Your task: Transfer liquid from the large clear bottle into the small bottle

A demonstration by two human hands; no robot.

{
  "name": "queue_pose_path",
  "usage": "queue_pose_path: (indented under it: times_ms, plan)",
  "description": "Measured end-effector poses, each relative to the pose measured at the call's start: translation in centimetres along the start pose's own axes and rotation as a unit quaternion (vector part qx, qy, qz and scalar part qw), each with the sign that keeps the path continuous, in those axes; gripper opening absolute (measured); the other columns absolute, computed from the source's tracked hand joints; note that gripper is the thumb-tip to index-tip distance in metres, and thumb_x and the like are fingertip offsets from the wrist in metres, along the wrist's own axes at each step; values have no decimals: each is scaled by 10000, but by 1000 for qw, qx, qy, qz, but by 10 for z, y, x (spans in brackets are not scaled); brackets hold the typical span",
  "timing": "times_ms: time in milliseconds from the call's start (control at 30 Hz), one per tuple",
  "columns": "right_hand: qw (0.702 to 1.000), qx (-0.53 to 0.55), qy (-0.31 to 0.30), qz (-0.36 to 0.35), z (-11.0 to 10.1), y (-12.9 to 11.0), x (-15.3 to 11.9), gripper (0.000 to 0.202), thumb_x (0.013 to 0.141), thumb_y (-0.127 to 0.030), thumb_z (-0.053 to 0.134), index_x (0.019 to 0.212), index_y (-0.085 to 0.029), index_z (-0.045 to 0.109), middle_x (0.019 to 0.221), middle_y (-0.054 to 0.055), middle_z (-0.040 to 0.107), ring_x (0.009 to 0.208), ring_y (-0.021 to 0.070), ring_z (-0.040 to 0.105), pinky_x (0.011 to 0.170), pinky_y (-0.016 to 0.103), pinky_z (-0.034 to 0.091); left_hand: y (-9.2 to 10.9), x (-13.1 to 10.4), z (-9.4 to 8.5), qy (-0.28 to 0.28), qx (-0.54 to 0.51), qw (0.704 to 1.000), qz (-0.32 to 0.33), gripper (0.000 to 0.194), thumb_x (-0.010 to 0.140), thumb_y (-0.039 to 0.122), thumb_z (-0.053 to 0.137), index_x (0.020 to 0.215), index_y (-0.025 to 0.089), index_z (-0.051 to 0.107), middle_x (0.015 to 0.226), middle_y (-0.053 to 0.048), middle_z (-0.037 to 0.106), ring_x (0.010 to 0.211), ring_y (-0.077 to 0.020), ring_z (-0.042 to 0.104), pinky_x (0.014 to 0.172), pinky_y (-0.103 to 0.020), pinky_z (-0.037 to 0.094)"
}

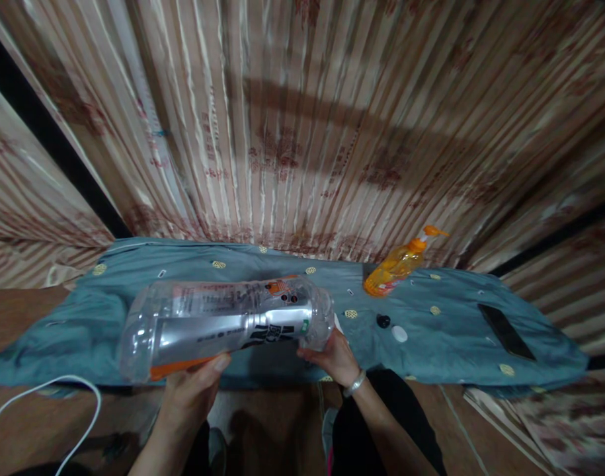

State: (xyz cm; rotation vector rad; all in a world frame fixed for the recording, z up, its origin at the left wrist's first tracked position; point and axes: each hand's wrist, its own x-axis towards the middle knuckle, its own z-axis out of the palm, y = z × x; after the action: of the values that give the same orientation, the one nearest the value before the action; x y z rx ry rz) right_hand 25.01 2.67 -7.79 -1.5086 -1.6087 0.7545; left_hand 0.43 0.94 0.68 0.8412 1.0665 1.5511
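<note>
Bottle (227,324): large, clear plastic, held sideways above the teal cloth (431,330).
Left hand (190,390): curled under its base end.
Right hand (334,357): gripping its neck end.
Nearby: orange pump bottle (396,268), two caps (391,327), phone (505,330).

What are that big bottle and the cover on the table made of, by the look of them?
The bottle, held sideways by the left hand and right hand, looks like thin clear plastic: you see through it, and it glints. Its label seems a glossy silver and orange film. The cover looks like soft matt woven cloth, teal with small yellow motifs, and it wrinkles at the edges.
</note>
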Motion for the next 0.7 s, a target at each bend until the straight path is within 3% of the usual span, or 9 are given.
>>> queue_pose_path:
  times_ms: [100,333,533,700]
  plan:
    - [1000,0,3,8,0,-1,0,578,600,-364,841,1097,-213,586,1134,89,703,1018,287,677,906,413,547,0,3,-4,-41,-32,998,-17,565,571,414,854,1091,247,710,946,-35,781,1091,-324,665,953,-420,527]
    - [1000,6,10,4,1,0,-1,557,616,-348,823,1089,-199,571,1143,110,702,1027,299,679,915,420,539,9,-3,4,-36,-43,998,-23,541,565,439,863,1049,240,726,908,-20,787,1092,-304,667,967,-376,506]
    - [1000,2,13,5,2,1,0,697,607,-345,835,1213,-195,525,1154,117,701,1045,308,676,928,433,537,11,-3,6,-14,-44,999,-13,576,558,461,874,1069,251,712,924,-4,784,1068,-274,678,920,-324,524]
    - [1000,0,9,2,2,2,0,752,606,-317,838,1266,-193,500,1159,117,703,1057,310,675,926,435,539,5,-1,2,-5,-28,1000,0,527,598,383,832,1086,238,695,956,-21,776,1111,-307,652,974,-406,504]
